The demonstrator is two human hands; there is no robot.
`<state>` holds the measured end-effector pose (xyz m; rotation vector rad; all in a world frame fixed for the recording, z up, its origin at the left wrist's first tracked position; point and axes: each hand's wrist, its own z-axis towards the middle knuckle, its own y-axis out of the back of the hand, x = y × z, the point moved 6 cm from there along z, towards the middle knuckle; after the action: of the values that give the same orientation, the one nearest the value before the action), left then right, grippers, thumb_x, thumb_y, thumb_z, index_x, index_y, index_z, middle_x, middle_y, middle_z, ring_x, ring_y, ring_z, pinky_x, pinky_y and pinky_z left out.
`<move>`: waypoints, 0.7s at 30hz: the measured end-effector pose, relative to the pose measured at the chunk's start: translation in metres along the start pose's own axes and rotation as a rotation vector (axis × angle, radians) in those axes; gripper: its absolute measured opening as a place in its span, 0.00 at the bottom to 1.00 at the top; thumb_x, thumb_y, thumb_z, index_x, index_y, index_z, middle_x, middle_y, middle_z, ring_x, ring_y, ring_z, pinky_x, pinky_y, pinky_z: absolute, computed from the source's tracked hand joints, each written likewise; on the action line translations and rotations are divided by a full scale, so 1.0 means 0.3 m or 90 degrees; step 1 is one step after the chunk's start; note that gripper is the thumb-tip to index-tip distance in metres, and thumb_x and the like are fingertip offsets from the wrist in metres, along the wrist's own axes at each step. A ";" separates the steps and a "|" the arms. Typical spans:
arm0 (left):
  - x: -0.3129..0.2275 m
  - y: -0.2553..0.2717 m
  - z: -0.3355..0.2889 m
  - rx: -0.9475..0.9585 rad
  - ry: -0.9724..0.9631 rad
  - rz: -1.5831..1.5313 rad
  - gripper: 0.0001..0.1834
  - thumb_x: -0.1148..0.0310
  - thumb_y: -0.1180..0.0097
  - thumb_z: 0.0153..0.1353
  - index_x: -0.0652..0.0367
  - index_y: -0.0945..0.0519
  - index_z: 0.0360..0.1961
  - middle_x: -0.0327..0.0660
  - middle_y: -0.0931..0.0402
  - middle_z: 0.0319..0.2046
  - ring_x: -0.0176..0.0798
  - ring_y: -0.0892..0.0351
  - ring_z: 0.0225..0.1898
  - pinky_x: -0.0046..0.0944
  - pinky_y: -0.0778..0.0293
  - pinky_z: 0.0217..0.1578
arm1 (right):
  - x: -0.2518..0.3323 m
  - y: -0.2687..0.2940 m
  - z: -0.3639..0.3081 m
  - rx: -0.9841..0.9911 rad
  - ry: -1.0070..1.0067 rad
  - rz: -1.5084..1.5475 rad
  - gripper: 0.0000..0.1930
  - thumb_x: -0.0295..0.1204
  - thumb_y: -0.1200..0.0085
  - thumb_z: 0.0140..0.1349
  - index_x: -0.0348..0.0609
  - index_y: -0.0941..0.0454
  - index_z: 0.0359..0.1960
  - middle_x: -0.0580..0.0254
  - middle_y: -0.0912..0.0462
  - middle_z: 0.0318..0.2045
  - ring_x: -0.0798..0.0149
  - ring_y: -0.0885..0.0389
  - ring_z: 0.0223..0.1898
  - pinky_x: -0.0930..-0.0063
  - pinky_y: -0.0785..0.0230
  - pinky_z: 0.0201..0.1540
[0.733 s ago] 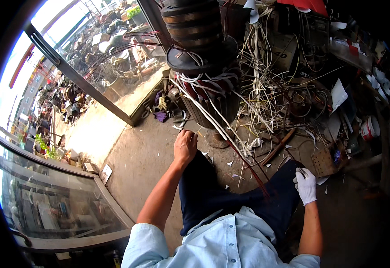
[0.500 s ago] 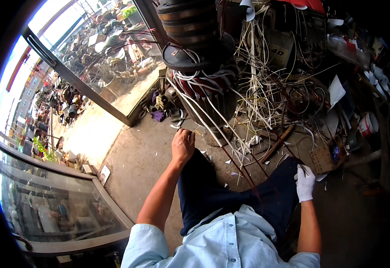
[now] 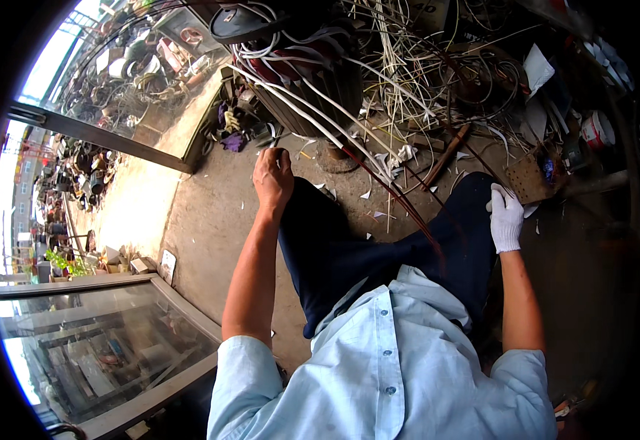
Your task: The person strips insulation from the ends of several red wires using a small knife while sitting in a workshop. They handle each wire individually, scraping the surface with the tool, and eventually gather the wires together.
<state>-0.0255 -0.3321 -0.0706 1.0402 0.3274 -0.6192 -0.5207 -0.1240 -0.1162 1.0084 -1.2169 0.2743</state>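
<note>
My bare left hand (image 3: 272, 176) is by my left knee, its fingers curled; whatever they hold, if anything, is hidden. My right hand (image 3: 507, 215), in a white knitted glove, is beside my right knee with the fingers closed; I cannot make out anything in them. In front of me stands a large electric machine part (image 3: 309, 88) with a ribbed body and a dark round disc (image 3: 245, 23) above it. White sleeved leads (image 3: 302, 110) come out of it toward my lap, and their dark red wire ends (image 3: 408, 205) reach between my knees.
A tangle of pale wires (image 3: 401, 66) lies at the far right, with a brown bar (image 3: 446, 155), a perforated box (image 3: 531, 180) and a white tub (image 3: 597, 130) nearer. Paper scraps litter the concrete floor (image 3: 214, 198). Framed glass panels (image 3: 115, 352) stand at the left; scrap heaps lie outside.
The view has tilted down, so the machine part sits higher and its upper rings are out of frame. Both hands keep about the same place by my knees.
</note>
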 end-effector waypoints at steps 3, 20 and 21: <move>0.001 -0.003 0.000 -0.003 -0.002 -0.013 0.07 0.68 0.42 0.68 0.60 0.17 0.41 0.50 0.19 0.38 0.57 0.18 0.40 0.50 0.24 0.42 | 0.020 0.005 -0.022 0.008 -0.041 0.051 0.15 0.36 0.45 0.73 0.38 0.16 0.49 0.67 0.18 0.24 0.76 0.26 0.23 0.77 0.32 0.27; -0.383 0.065 -0.002 0.024 -0.016 -0.333 0.12 0.76 0.38 0.68 0.63 0.21 0.51 0.46 0.19 0.43 0.40 0.16 0.46 0.38 0.18 0.45 | 0.333 0.065 -0.340 0.061 0.153 0.172 0.12 0.19 0.46 0.71 0.34 0.17 0.52 0.63 0.15 0.31 0.77 0.23 0.27 0.81 0.27 0.32; -0.403 0.072 0.015 -0.015 -0.063 -0.321 0.13 0.79 0.40 0.67 0.64 0.22 0.52 0.46 0.22 0.44 0.40 0.16 0.44 0.39 0.17 0.44 | 0.390 0.063 -0.349 0.092 0.206 0.150 0.12 0.18 0.46 0.70 0.33 0.17 0.52 0.60 0.14 0.33 0.74 0.19 0.27 0.79 0.24 0.34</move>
<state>-0.1075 -0.2897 0.0107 0.9032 0.5143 -1.1121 -0.4216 -0.0713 -0.0047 0.9022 -1.0277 0.6921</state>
